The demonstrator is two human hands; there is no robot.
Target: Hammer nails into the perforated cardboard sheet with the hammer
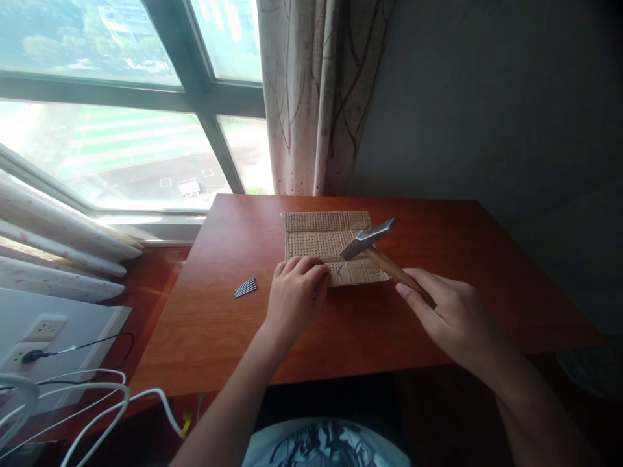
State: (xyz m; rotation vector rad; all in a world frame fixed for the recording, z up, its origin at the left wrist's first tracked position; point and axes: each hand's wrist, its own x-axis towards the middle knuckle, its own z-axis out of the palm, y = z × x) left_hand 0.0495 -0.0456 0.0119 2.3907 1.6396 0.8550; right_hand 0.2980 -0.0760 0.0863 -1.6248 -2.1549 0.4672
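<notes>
A piece of brown cardboard, pricked with rows of small holes, lies on a reddish wooden table. My left hand rests at the cardboard's near left corner, fingers curled and pinched together; what they hold is too small to make out. My right hand grips the wooden handle of a hammer. Its metal head hovers just above the cardboard, right of my left fingertips. A small bundle of nails lies on the table to the left of my left hand.
A window and a patterned curtain stand behind the table, with a grey wall to the right. At the lower left are a wall socket and several white cables.
</notes>
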